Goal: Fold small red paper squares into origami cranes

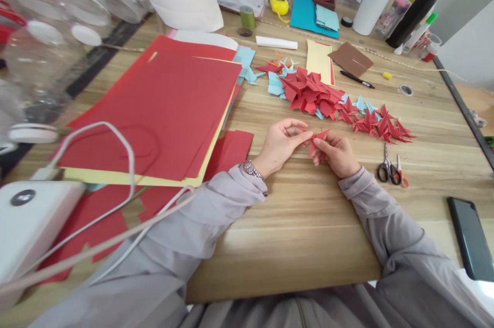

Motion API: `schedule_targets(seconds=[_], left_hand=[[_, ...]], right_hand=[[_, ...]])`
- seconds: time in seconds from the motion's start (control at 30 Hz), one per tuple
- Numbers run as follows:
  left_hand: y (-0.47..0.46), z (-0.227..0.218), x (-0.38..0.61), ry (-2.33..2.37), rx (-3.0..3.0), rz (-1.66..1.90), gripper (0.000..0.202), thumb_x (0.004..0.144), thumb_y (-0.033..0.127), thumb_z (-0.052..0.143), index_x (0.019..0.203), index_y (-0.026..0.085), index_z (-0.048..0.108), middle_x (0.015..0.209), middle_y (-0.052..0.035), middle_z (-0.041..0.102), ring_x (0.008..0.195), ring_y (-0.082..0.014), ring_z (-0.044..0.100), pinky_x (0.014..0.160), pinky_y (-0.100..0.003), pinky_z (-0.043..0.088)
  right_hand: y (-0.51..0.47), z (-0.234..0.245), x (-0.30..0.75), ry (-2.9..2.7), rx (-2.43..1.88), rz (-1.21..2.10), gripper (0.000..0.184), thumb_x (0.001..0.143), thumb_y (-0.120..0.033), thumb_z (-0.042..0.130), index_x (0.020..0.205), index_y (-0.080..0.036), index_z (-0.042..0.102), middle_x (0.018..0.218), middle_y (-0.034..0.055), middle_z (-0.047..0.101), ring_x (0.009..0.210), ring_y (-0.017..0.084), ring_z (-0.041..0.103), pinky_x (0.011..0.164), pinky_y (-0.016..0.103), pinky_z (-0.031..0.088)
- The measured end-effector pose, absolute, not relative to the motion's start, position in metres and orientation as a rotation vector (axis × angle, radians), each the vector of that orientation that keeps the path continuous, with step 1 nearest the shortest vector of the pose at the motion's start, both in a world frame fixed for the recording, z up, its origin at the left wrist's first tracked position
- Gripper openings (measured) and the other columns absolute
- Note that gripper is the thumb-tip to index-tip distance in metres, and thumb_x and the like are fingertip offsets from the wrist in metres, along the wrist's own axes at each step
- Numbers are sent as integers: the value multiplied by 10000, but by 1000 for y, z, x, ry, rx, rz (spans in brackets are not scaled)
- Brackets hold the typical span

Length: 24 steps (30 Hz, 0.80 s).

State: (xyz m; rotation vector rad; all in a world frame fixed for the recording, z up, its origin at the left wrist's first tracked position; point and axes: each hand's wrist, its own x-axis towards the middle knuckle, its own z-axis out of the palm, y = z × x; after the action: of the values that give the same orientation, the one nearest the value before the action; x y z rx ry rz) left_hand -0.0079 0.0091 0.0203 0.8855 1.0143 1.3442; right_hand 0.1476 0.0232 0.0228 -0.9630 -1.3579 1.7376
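Note:
Between both hands is a small folded red paper piece (318,138), which looks like an origami crane. My left hand (283,144) pinches its left tip between thumb and fingers. Thumb and forefinger of my right hand (336,152) close on its body, and the other fingers curl beneath. Just beyond the hands lies a pile of red folded paper cranes (311,91), with some light blue ones mixed in. A row of red cranes (382,125) runs off to the right of the pile. Black-handled scissors (388,168) and a smaller orange pair (402,172) rest right of my right hand.
Large red paper sheets (165,112) are stacked on the left, with red strips (235,148) beside them. A white power bank (34,230) with cables sits at the near left. Clear plastic bottles (42,66) crowd the far left. A phone (471,238) lies at the right.

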Motion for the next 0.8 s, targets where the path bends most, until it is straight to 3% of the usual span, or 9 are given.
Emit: schedule_targets(seconds=[0.5,0.8], left_hand=[[8,22,-9,991,897,1326,344,598,265,795,860,141,610,609,9,658,513,-98,582,542,-238,467],[10,24,-7,944,815,1364,265,675,322,739,817,130,623,613,-9,667,550,-118,617,577,-252,497]], right_hand=[[24,22,148,-1370,-972,1727,301,735,-421,718,726,-141,608,580,8,670,397,91,565,375,197,476],[24,21,148,-1330,-945,1739,297,745,-403,717,700,-132,604,574,11,668,394,86,571,367,183,472]])
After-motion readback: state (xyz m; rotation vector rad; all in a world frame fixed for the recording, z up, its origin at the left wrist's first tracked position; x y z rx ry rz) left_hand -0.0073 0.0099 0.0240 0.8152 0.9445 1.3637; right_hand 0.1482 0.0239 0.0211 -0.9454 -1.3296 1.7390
